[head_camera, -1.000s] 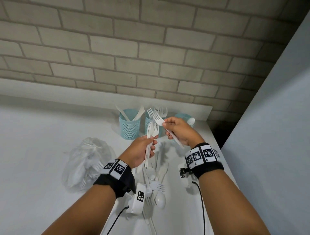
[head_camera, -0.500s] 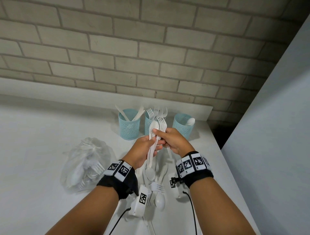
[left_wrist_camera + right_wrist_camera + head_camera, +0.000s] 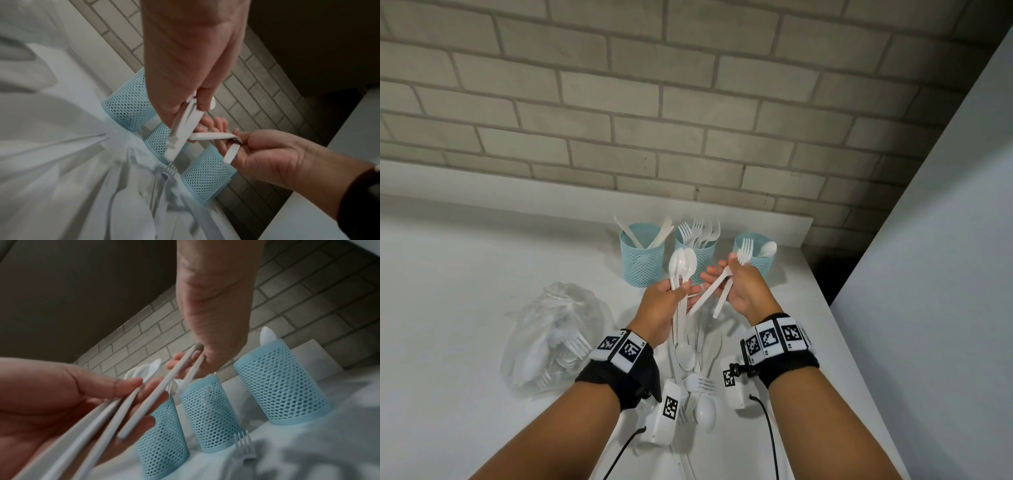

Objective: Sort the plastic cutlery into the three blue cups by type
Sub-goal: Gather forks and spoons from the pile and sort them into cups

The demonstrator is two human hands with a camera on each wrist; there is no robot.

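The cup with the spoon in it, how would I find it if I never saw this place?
Look along the brick wall to the back of the white counter, where three blue mesh cups stand in a row. Take the cup at the right end, nearest the counter's corner. Only it shows a round spoon bowl at its rim; the others hold knives and forks.
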